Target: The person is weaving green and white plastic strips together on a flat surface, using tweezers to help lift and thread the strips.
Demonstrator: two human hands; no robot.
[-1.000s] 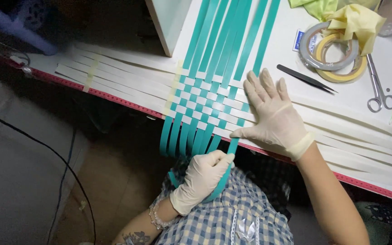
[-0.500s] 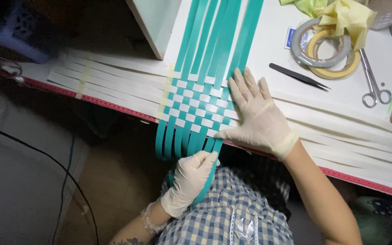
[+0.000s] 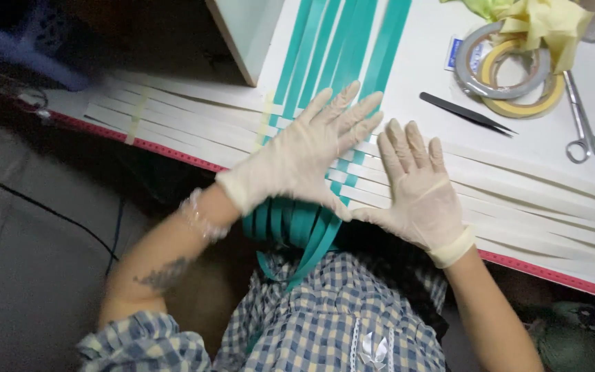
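Small blue-and-white packet [image 3: 453, 54] at the far right of the white tabletop [image 3: 414, 76], half under two tape rolls [image 3: 511, 69]. Teal strips [image 3: 339, 41], about six, running from the far edge toward the body, ends hanging over the near edge. White strips [image 3: 518, 182], several, crossing them sideways, woven at the middle. Left hand [image 3: 304, 155] and right hand [image 3: 418, 189], gloved, pressed flat on the weave, each grip wide, fingers spread, holding nothing. One pair of black tweezers [image 3: 466, 114], one pair of scissors [image 3: 583, 124] to the right.
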